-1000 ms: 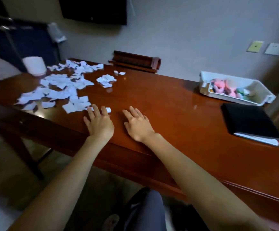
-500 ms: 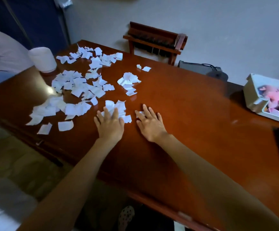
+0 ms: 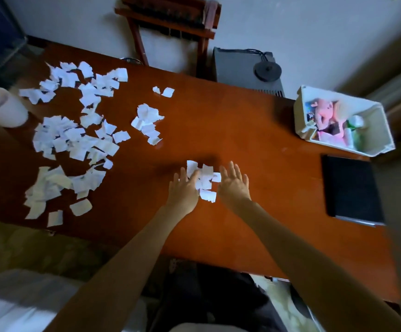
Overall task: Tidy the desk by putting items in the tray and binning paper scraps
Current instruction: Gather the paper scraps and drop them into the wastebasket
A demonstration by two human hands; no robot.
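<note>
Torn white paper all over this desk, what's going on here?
A person is tidying up by hand. Their left hand and right hand lie open on the reddish-brown wooden desk, flanking a small heap of white paper scraps. A much larger scatter of white scraps covers the desk's left side, not yet gathered. The white plastic tray at the far right holds a pink soft toy among other items; a flat black notebook lies on the desk near it, outside the tray.
</note>
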